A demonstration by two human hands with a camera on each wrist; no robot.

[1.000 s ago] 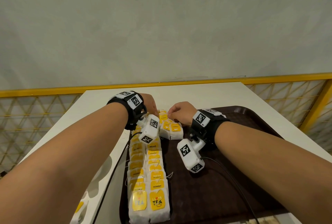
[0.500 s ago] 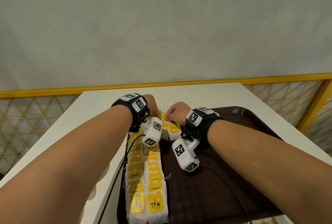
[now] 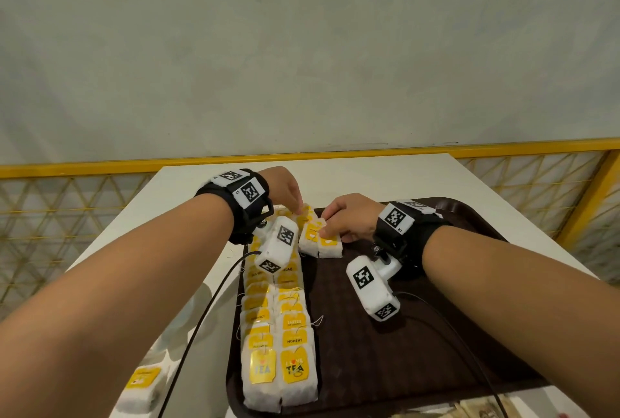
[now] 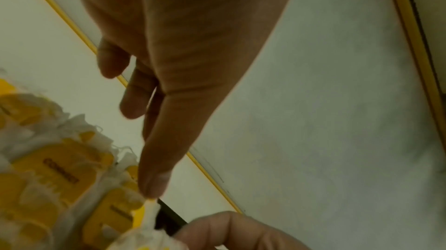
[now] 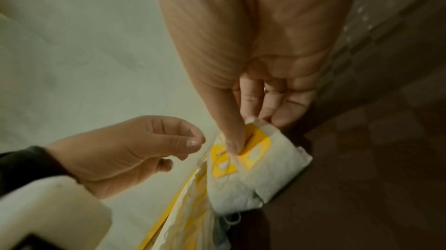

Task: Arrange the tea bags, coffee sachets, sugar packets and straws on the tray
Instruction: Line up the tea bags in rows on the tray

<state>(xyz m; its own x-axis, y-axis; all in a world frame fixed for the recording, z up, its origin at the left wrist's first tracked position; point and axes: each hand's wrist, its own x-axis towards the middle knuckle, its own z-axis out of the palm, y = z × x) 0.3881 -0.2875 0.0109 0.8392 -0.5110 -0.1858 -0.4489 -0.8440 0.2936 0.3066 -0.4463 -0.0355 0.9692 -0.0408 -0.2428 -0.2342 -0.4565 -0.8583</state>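
1. The right hand (image 3: pixel 349 218) pinches a pair of tea bags (image 3: pixel 321 239) at the far end of the brown tray (image 3: pixel 436 333); in the right wrist view the thumb (image 5: pixel 231 135) presses the yellow tag while fingers (image 5: pixel 284 113) curl behind the bags' top edge.
2. The left hand (image 3: pixel 285 187) hangs just left of that pair, over the tray's far left corner. In the right wrist view its fingers are loosely curled, thumb near forefinger, and it appears to hold nothing, though a thin thread between them cannot be ruled out.
3. In the left wrist view the left thumb tip (image 4: pixel 154 183) touches the top edge of a tea bag in the rows (image 4: pixel 60 177), the picture being blurred.
4. Two rows of tea bags (image 3: pixel 278 333) with yellow tags run along the tray's left side, from its near edge toward the hands; the held pair lies at an angle, right of the rows' far end.
5. More tea bags (image 3: pixel 142 387) lie on the white worktop (image 3: pixel 369 179) left of the tray's near corner, partly cut off by the left forearm.
6. Wrist cameras and straps hide part of the rows' far end.
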